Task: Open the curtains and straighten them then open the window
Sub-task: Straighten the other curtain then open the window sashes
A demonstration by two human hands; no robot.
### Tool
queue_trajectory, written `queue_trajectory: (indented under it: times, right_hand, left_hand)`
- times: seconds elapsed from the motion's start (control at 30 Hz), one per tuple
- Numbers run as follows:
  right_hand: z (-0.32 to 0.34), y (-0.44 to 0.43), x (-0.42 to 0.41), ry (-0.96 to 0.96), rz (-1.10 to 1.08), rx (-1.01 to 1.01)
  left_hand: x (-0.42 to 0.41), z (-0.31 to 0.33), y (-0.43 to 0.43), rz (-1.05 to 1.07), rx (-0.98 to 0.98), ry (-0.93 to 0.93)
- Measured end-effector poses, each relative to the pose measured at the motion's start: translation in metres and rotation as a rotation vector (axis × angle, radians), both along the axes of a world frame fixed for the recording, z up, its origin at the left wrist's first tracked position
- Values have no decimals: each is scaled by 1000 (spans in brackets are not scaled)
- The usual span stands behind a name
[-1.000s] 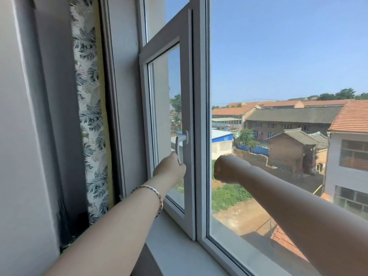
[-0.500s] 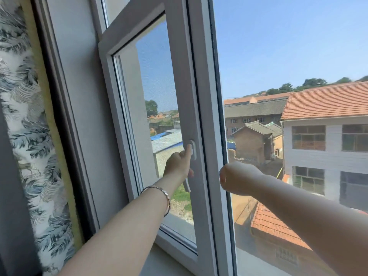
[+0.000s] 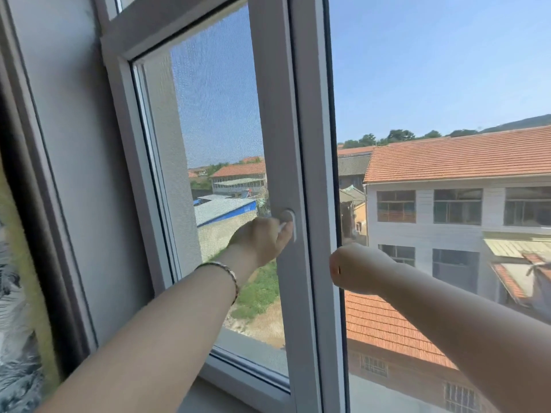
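The window sash (image 3: pixel 274 120), ajar a second ago, now sits nearly flush with its frame at centre, so the opening looks undone. The left hand (image 3: pixel 262 242) stays clamped on the handle (image 3: pixel 288 219); the right hand (image 3: pixel 356 268) hovers fisted, empty. The curtain (image 3: pixel 18 293) hangs drawn back, lower left.

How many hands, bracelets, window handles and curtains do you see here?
Hands: 2, the left hand on the handle and the right hand closed in a fist
Bracelets: 1, the bracelet on the left wrist
Window handles: 1, the window handle
Curtains: 1, the patterned curtain
Total: 5
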State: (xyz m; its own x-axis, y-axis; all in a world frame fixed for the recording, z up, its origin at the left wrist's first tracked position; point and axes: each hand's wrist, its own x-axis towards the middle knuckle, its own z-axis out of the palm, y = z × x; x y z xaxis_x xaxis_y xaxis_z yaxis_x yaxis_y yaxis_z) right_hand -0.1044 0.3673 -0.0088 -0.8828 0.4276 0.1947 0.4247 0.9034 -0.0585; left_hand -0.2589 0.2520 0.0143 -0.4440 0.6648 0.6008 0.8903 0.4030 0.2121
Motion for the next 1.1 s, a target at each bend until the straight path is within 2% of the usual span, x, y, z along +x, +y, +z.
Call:
queue_trajectory:
  times: [0.1,0.3,0.47,0.57,0.67,0.9,1.1]
  right_hand:
    - [-1,-1,15,-3,-3,-11]
    - [-5,-12,54,2,0,-6]
    - [-25,-30,61,10,23,63]
    - [-39,-50,53,-38,39,113]
    - [-46,-75,41,-21,76,123]
    - [-40,-167,-4,-19,196,138]
    - [-21,-249,-50,-3,193,158]
  left_hand:
    - [6,6,-2,24,-51,103]
    - [31,1,-12,183,-99,58]
    - [44,-3,-45,284,-42,135]
    - [49,-9,-86,342,76,128]
    - [56,-11,-127,373,188,19]
    - [47,-6,-241,584,114,110]
    - [18,-9,-340,551,169,196]
